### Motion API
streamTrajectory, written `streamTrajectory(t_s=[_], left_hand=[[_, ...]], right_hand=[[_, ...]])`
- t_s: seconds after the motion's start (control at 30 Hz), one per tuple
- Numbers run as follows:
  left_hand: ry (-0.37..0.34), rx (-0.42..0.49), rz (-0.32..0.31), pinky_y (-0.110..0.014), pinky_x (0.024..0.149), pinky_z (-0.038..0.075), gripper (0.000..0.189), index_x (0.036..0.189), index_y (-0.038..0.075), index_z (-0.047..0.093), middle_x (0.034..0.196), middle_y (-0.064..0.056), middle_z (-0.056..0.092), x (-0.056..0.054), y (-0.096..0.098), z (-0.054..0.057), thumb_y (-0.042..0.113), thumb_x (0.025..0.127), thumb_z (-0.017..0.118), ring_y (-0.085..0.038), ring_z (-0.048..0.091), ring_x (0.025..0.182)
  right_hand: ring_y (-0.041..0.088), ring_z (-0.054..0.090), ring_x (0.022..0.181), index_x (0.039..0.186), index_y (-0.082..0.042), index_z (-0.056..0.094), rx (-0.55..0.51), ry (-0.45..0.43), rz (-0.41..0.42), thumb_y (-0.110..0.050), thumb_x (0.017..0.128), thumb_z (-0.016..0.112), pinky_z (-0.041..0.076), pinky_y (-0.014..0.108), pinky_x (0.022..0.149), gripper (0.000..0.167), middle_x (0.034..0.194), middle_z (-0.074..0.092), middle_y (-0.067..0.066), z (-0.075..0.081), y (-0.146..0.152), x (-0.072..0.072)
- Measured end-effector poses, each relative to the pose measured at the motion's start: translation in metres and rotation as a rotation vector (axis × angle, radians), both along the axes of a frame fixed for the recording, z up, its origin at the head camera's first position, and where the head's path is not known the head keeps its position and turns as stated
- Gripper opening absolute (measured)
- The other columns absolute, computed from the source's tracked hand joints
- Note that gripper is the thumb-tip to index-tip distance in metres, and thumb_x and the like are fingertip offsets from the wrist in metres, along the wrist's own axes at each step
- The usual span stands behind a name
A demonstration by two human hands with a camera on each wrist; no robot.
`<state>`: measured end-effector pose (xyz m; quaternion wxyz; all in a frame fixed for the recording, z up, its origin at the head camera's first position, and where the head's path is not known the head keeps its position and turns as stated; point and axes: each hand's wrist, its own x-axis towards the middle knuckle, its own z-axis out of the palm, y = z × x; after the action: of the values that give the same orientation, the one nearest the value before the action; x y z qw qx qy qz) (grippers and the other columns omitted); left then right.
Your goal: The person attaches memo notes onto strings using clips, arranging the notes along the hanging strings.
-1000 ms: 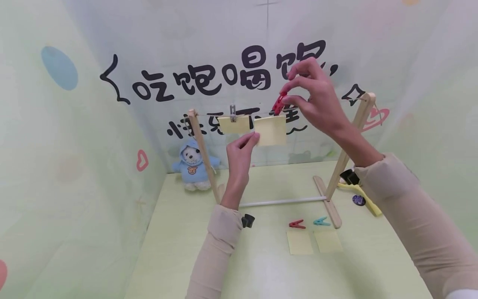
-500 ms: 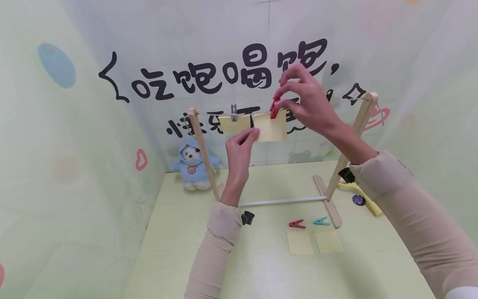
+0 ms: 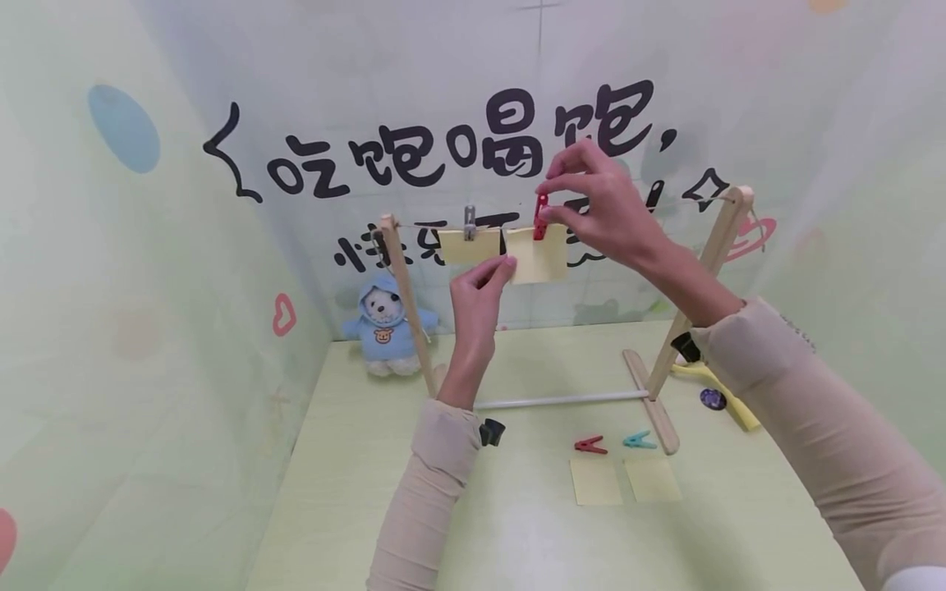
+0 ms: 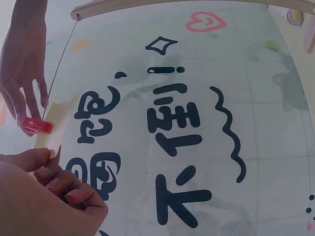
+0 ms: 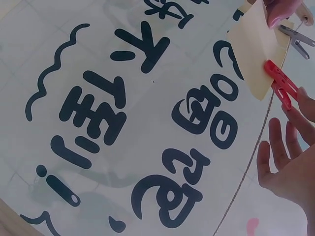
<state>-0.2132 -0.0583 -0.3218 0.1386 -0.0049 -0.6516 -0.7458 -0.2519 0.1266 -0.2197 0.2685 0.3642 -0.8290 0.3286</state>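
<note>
Red spring clip (image 3: pixel 541 222), slotted body, is held upright at the top edge of a pale yellow square paper sheet (image 3: pixel 539 264). The right hand (image 3: pixel 613 209) grips this clip by its upper end, between thumb and fingertips. The left hand (image 3: pixel 475 308) pinches the left edge of the sheet between thumb and forefinger; its remaining fingers are curled toward the palm. The sheet hangs at a thin twine cord (image 3: pixel 705 202), with the clip's lower end over the paper.

To the left of this sheet, a second pale yellow paper sheet (image 3: pixel 467 249) hangs from the same cord under a grey spring clip (image 3: pixel 469 224). The cord runs between the two upright posts of a light wooden frame (image 3: pixel 727 230). A straight white rod (image 3: pixel 565 400) joins the posts near their base.

On the pale green worktop (image 3: pixel 517 517), in front of the frame, lie a dark red spring clip (image 3: pixel 590 444) and a teal spring clip (image 3: pixel 639 440), side by side. Directly below them, two flat pale yellow squares (image 3: pixel 595 483) lie next to each other. Behind the left post sits a white plush toy in a blue hooded top (image 3: pixel 388 338).
</note>
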Motion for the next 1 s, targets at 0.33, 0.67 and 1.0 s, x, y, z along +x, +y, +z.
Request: streamTrajectory(t_s=[0.33,0.67,1.0], left_hand=[[0.007,-0.006,0.0,-0.024,0.077,0.043,0.024,0.119,-0.002,0.082,0.087,0.006,0.066,0.0,0.002,0.001,0.017,0.106,0.076,-0.012,0.054,0.085],[-0.031,-0.026,0.001,-0.023,0.076,0.043,0.024,0.12,0.0,0.082,0.087,0.005,0.066,0.0,0.002,-0.004,0.018,0.105,0.076,-0.011,0.053,0.084],[-0.031,-0.042,-0.021,-0.024,0.075,0.042,0.025,0.12,0.0,0.082,0.084,0.007,0.063,0.001,0.0,-0.011,0.019,0.105,0.076,-0.011,0.052,0.082]], right_hand=[[0.042,0.057,0.127,0.119,0.009,0.079,0.049,-0.035,-0.005,0.002,0.093,0.085,0.044,0.056,0.112,0.028,0.133,0.064,0.024,0.0,0.006,-0.001],[0.035,0.065,0.122,0.119,0.006,0.079,-0.079,0.014,-0.013,0.002,0.097,0.082,0.044,0.033,0.107,0.023,0.135,0.068,0.02,-0.01,0.023,0.02],[0.008,0.057,0.13,0.115,0.008,0.079,-0.159,0.112,-0.017,0.008,0.092,0.082,0.041,0.02,0.11,0.023,0.13,0.069,0.024,-0.03,0.058,0.062]])
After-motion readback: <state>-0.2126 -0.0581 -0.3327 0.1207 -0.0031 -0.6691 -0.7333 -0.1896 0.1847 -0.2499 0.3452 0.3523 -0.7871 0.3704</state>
